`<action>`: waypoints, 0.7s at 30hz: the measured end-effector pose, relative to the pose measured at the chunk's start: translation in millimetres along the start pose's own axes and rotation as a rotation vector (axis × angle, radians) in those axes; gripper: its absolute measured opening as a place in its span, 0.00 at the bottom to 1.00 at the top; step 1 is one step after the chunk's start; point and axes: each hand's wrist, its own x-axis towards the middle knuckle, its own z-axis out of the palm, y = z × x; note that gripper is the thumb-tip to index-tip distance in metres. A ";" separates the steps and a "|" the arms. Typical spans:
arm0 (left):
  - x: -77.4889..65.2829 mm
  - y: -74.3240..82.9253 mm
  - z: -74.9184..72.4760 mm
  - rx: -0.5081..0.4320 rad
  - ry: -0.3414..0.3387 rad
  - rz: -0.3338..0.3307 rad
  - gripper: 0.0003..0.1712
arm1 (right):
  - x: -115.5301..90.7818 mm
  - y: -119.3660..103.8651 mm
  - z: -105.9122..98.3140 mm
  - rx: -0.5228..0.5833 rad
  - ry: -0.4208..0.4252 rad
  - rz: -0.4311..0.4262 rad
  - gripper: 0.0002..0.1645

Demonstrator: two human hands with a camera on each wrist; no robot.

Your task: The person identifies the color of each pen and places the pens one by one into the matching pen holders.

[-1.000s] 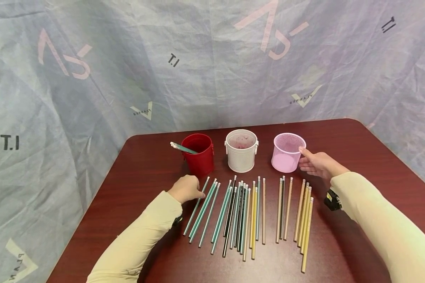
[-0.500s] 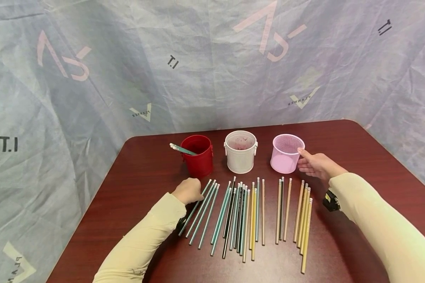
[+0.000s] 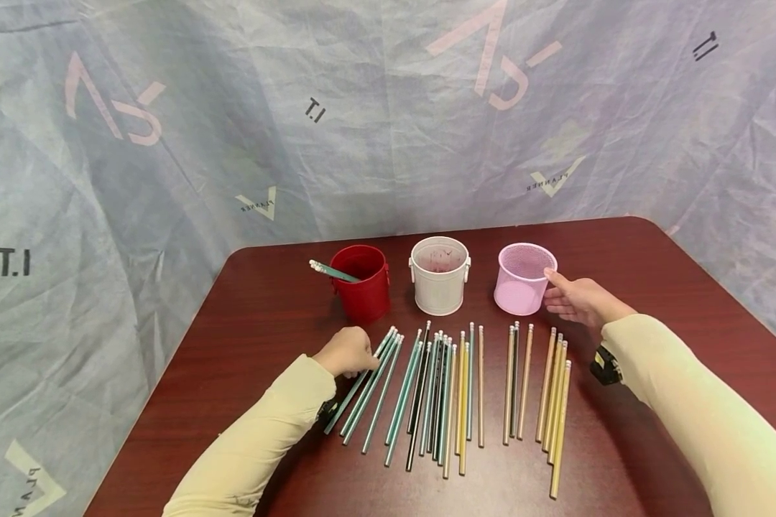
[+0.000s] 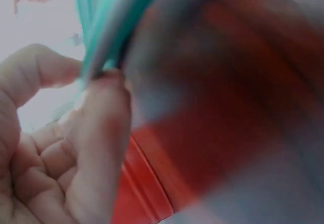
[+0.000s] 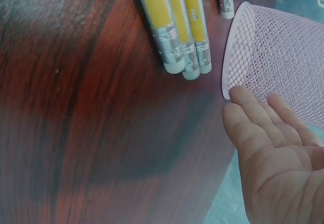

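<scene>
In the head view my left hand [image 3: 348,350] is low over the leftmost teal pencils [image 3: 376,409] on the table. Its thumb and index finger pinch teal pencils [image 4: 109,37] in the left wrist view, where blur hides how many. My right hand [image 3: 582,298] is beside the pink mesh cup [image 3: 520,293], its thumb at the rim. In the right wrist view the fingers [image 5: 253,113] lie straight along the mesh near the cup's base.
A red bucket [image 3: 365,298] with several teal pencils [image 3: 333,271] leaning in it stands at the back left, a white bucket [image 3: 440,291] beside it. Black, teal, tan and yellow pencils [image 3: 558,438] lie in a row across the dark red table [image 3: 265,301]. A grey cloth hangs behind.
My left hand has moved slightly right, and the leftmost pencil's eraser end has shifted right toward the neighbouring teal pencils. My right hand has stayed at the pink cup.
</scene>
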 end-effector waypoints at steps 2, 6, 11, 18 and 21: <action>-0.8 0.4 -2.8 -0.092 0.028 0.019 0.21 | -0.2 -0.4 -0.6 0.006 -0.004 -0.001 0.56; -3.2 5.0 -10.0 -0.328 0.024 0.016 0.08 | -0.3 -0.8 -2.5 0.006 -0.019 -0.001 0.55; -7.1 8.8 -18.1 -0.654 -0.027 -0.071 0.10 | -0.5 -1.5 -2.3 -0.010 -0.007 -0.002 0.55; -15.0 12.6 -28.4 -0.846 0.025 -0.108 0.15 | -0.2 -0.2 -1.4 -0.020 0.011 -0.002 0.54; -20.1 14.0 -33.9 -0.923 0.050 -0.097 0.13 | 0.5 0.2 0.2 -0.012 0.006 -0.005 0.54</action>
